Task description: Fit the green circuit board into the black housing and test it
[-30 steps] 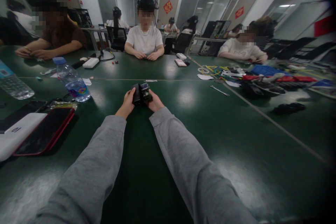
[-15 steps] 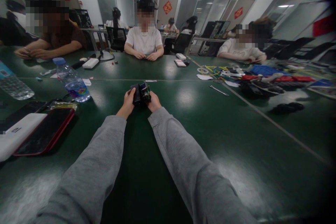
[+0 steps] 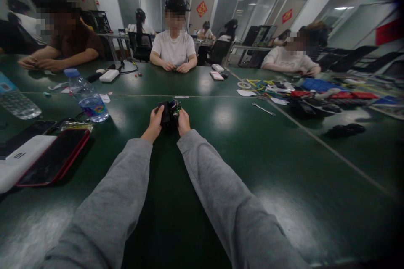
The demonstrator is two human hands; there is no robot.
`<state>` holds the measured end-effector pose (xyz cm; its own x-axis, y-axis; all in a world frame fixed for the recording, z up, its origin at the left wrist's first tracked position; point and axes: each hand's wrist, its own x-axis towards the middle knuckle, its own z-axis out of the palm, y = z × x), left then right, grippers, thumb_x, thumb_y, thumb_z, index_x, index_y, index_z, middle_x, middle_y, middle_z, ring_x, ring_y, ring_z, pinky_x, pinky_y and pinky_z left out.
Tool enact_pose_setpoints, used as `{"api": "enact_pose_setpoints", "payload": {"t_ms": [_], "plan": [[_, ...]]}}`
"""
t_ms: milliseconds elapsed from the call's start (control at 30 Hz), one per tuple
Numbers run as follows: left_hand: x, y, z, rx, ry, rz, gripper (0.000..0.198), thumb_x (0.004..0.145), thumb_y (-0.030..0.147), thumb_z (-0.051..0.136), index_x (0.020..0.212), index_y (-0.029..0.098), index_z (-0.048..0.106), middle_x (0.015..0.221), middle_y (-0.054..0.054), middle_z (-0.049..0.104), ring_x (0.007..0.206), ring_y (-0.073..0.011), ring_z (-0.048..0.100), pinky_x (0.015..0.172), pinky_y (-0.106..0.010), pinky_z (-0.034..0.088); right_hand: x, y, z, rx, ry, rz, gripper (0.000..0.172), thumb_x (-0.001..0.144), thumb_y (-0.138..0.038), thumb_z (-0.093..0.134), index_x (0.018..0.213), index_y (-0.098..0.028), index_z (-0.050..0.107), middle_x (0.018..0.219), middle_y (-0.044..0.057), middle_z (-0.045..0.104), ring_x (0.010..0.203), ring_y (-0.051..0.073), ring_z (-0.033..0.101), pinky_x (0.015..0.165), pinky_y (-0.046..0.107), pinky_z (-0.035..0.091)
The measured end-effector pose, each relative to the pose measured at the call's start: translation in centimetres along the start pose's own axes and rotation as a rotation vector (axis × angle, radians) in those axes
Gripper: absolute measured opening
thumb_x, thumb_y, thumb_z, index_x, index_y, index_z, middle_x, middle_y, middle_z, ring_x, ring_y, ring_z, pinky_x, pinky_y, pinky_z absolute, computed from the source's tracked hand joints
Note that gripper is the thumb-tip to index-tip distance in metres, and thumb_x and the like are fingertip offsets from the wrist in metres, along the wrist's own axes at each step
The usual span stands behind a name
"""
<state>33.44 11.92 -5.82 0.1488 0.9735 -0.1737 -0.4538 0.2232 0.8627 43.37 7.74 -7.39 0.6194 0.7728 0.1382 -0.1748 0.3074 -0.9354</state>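
Observation:
Both my arms, in grey sleeves, reach out over a dark green table [image 3: 221,168]. Between my hands sits a small black device [image 3: 169,113] with a green circuit board and coloured parts on its right side. My left hand [image 3: 155,122] grips its black left side, fingers curled round it. My right hand [image 3: 183,121] is closed on its right side, thumb up against the board. The device is held just above or on the table top; I cannot tell which.
At left lie a red-cased phone [image 3: 53,157], a white power bank [image 3: 19,166] and two water bottles [image 3: 86,96]. Tools, cables and a wrench [image 3: 263,109] lie at right. Three people sit across the table, the middle one [image 3: 173,46] straight ahead.
My right hand has slid in closer to the device and turned more upright. The device has tilted slightly. My left hand has hardly moved.

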Motion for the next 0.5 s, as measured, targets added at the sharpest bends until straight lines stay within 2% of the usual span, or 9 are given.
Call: {"api": "enact_pose_setpoints", "payload": {"t_ms": [100, 233, 500], "plan": [[-0.1, 0.0, 0.1, -0.010, -0.006, 0.018, 0.029, 0.083, 0.026, 0.070, 0.108, 0.019, 0.058, 0.097, -0.006, 0.067, 0.084, -0.0154, 0.068, 0.081, -0.029, 0.056, -0.3, 0.0, 0.1, -0.112, 0.076, 0.004, 0.038, 0.091, -0.030, 0.039, 0.119, -0.021, 0.065, 0.115, 0.005, 0.070, 0.118, 0.019, 0.060, 0.106, 0.040, 0.043], [-0.4, 0.1, 0.2, -0.003, -0.014, 0.026, 0.031, 0.082, 0.026, 0.072, 0.108, 0.020, 0.057, 0.097, -0.007, 0.068, 0.088, -0.0159, 0.068, 0.082, -0.028, 0.055, -0.9, -0.5, 0.4, -0.216, 0.096, -0.005, 0.042, 0.093, -0.028, 0.037, 0.127, -0.020, 0.060, 0.131, 0.007, 0.062, 0.126, 0.018, 0.055, 0.111, 0.039, 0.037], [-1.1, 0.3, 0.1, 0.019, -0.027, 0.040, 0.036, 0.083, 0.027, 0.071, 0.114, 0.022, 0.054, 0.111, -0.009, 0.066, 0.099, -0.0178, 0.066, 0.085, -0.028, 0.055, -1.8, -1.3, 0.6, -0.297, 0.079, -0.049, 0.046, 0.095, -0.030, 0.034, 0.136, -0.017, 0.053, 0.139, 0.010, 0.057, 0.131, 0.020, 0.051, 0.113, 0.040, 0.034]]}}
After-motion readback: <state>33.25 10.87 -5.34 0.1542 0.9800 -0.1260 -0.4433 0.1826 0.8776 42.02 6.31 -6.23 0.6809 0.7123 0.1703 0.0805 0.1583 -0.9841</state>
